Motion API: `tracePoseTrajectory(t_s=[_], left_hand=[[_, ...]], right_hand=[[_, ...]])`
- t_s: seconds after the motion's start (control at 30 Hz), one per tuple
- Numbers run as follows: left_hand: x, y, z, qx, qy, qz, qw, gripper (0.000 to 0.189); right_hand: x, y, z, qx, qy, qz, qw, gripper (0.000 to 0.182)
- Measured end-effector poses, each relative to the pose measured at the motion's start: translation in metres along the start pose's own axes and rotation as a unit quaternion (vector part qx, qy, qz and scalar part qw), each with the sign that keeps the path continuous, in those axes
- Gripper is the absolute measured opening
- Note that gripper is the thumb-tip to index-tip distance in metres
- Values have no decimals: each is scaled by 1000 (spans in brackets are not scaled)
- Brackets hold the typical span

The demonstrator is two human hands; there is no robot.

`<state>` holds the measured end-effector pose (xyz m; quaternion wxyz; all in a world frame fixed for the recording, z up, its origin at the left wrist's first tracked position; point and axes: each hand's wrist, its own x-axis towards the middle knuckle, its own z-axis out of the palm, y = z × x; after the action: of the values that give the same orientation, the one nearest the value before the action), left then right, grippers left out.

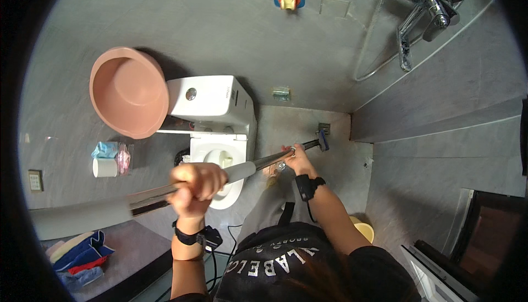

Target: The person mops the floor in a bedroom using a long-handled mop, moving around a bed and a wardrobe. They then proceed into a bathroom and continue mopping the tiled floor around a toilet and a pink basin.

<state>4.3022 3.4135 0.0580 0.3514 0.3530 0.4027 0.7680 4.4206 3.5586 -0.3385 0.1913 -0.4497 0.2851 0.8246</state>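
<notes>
A long metal pole (268,160) with grey sleeves runs slantwise across the view, held in both hands. My left hand (198,184) is closed around its upper part, over the toilet bowl. Farther down the pole, my right hand (298,159) grips it near a joint. At the pole's far end a blue-edged brush head (323,140) rests on the tiled floor, just below a square floor drain (324,128). The bristles are too small to make out. Both wrists wear black straps with small devices.
A white toilet (206,95) has its lid up, with a pink basin (130,91) beside the tank. Chrome shower fittings (429,13) hang at upper right. A yellow bucket (364,231) is by my right elbow; folded cloths (80,256) lie lower left.
</notes>
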Motion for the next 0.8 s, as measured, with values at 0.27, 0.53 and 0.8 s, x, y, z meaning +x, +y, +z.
tracePoseTrajectory(t_s=[0.27,0.53,0.8], left_hand=[[-23,111,24,58,-24,146,987,43],[-31,144,21,73,-81,183,977,40],[-26,159,31,108,118,353,922,27]], right_hand=[[-21,17,8,-98,47,-57,992,23],[-13,22,13,-124,-45,-26,991,24],[-16,29,13,-182,-75,77,977,33]])
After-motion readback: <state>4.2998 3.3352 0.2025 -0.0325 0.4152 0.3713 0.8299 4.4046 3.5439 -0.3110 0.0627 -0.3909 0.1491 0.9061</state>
